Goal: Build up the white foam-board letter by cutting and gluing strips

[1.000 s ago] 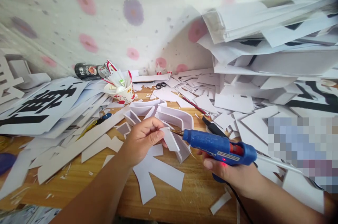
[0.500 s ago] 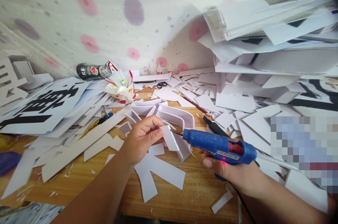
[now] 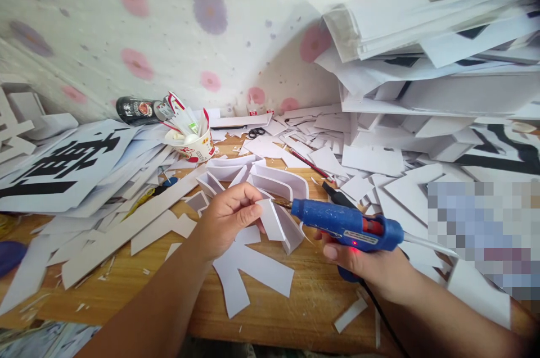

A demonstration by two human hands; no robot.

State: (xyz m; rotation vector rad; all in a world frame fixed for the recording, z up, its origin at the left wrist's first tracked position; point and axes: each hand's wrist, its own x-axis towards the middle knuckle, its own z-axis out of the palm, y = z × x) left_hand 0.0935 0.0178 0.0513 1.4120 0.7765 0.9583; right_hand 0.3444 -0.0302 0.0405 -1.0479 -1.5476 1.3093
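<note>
Between the thumb and fingers of my left hand (image 3: 234, 217) is a small white foam board piece (image 3: 272, 222), held upright over the table. My right hand (image 3: 367, 262) is wrapped round a blue hot glue gun (image 3: 337, 222) with a lit red light and a glue stick out of its back. Its nozzle points left, at the top edge of the piece; I cannot tell whether they touch. Just behind stands a white foam board shape (image 3: 280, 181) with raised walls. Below my hands lies a flat, forked white cutout (image 3: 253, 273).
White offcuts cover much of the wooden table (image 3: 169, 290). At the back are a paper cup (image 3: 194, 147) with packets, a dark bottle (image 3: 135, 109) on its side and scissors (image 3: 256, 132). Stacked boards (image 3: 422, 88) rise at right. Printed sheets (image 3: 63, 172) lie at left.
The whole view has shifted slightly. The glue gun's nozzle stays close to the top edge of the foam board piece, and both hands keep their holds.
</note>
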